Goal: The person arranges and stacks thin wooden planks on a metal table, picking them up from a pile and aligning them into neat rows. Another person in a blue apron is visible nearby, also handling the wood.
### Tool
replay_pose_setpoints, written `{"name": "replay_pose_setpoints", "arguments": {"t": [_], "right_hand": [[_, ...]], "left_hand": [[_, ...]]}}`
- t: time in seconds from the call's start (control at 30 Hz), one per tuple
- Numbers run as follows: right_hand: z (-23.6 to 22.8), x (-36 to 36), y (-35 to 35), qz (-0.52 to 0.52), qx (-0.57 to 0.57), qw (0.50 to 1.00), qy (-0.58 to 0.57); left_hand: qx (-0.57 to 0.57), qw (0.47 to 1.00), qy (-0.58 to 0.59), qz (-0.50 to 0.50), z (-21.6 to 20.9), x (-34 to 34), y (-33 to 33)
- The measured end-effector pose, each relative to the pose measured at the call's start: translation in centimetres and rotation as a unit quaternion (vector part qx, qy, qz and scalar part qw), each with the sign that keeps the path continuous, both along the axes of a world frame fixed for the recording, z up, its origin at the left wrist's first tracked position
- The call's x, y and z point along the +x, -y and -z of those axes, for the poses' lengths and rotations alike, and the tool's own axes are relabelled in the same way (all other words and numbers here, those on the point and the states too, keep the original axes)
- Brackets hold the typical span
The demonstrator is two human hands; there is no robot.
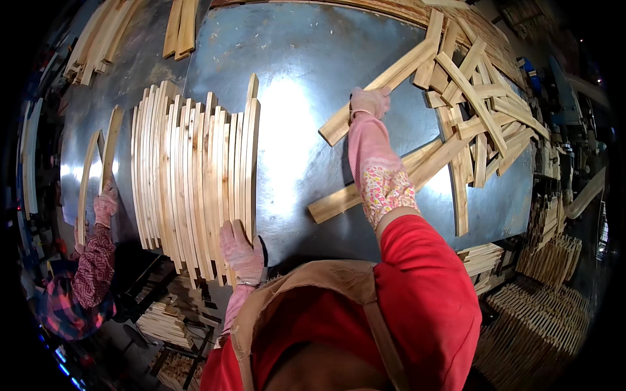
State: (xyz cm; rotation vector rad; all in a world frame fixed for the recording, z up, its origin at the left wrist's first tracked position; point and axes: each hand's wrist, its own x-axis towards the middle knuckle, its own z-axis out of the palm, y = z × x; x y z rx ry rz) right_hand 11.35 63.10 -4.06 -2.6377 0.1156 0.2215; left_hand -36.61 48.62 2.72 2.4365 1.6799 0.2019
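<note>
My right hand [370, 103], in a pink glove with a floral cuff, is closed over a wooden slat [338, 126] that lies slantwise toward the far right. My left hand [242, 253], also gloved, rests with its fingers stretched out against the near right end of a row of slats [189, 176]. Those slats stand side by side, their ends uneven. Below my right forearm, another slat [334, 204] lies on the metal table [293, 228], partly hidden by the sleeve.
A loose, crisscrossed heap of slats [479, 98] covers the table's right side. At the left, a co-worker's gloved hand [105, 203] holds a slat [111, 146]. More slats [104, 39] lie at the far left, and stacked wood [535, 319] stands low at the right.
</note>
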Motion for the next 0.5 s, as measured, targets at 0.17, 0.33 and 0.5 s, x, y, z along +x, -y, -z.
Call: {"name": "replay_pose_setpoints", "arguments": {"t": [0.17, 0.33, 0.5], "right_hand": [[2.2, -3.2, 8.8, -0.045, 0.653, 0.62, -0.433], [-0.5, -15.0, 15.2, -0.114, 0.588, 0.656, -0.459], [7.4, -23.6, 20.2, -0.634, 0.107, 0.765, 0.046]], "left_hand": [[0.033, 0.999, 0.033, 0.014, 0.7, -1.5, -0.1], [0.055, 0.995, 0.079, 0.034, 1.6, -2.8, -0.5], [-0.015, 0.982, 0.175, 0.076, 1.0, -2.9, -0.8]]}}
